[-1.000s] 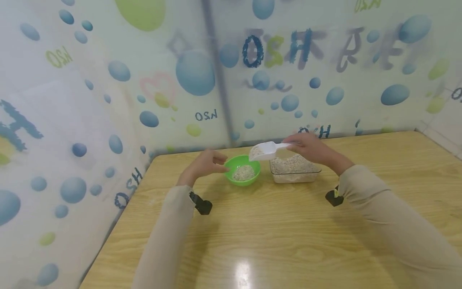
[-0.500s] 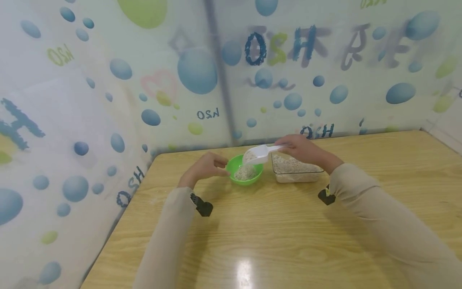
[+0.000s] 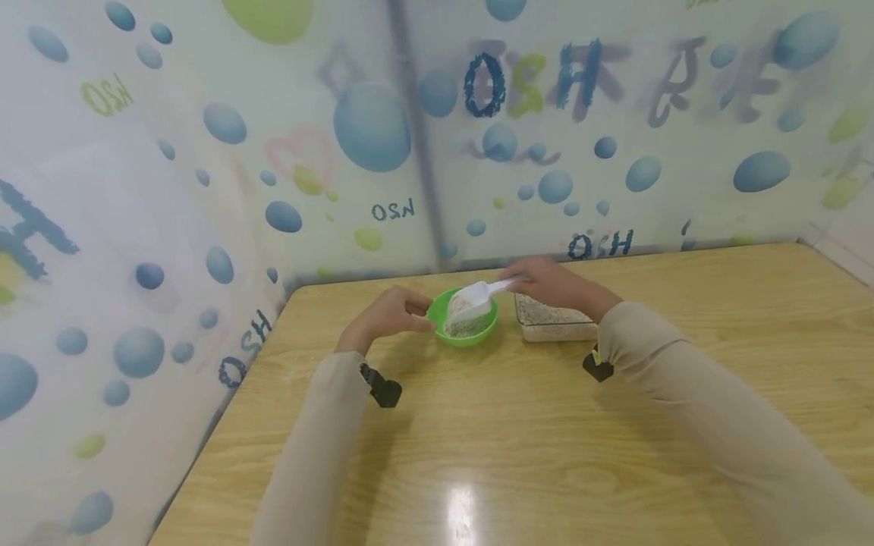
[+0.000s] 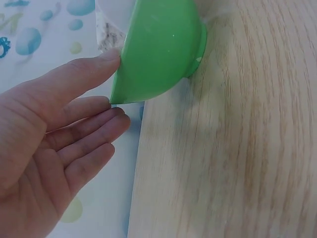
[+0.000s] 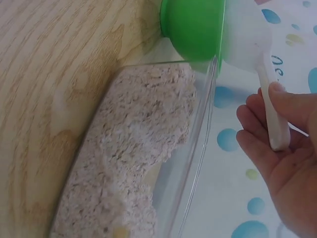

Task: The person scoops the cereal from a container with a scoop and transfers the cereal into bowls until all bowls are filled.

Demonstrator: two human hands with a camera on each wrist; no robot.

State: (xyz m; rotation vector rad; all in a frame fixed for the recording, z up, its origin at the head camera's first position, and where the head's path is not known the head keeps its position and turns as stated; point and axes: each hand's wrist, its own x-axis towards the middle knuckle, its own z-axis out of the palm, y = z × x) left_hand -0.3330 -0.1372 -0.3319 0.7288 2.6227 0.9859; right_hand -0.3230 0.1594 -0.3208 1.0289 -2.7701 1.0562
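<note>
The right hand [image 3: 556, 286] grips a white scoop [image 3: 474, 298] by its handle, thumb on one side and fingers behind. Its head tips down over the green bowl [image 3: 493, 326], oat-like flakes [image 3: 466, 327] at its mouth and below it in the bowl. My left hand [image 3: 391, 312] is at the bowl's left side. In the left wrist view, thumb tip and index fingertip meet the bowl's rim [image 4: 126, 54], the other fingers loosely extended. Under the right forearm, a clear rectangular container [image 5: 198, 119] holds more flakes [image 5: 129, 124], with a hollow along one side.
The bowl and container stand side by side near the back edge of a wooden table [image 3: 478, 425]. Patterned sheeting [image 3: 369, 129] with blue and green spots rises behind and at the left. Dark wrist devices [image 3: 385, 392] hang below both wrists.
The right hand has carried the scoop left from near the container to over the bowl and tipped its head downward. Flakes have slid toward the bowl. The left hand has stayed by the rim.
</note>
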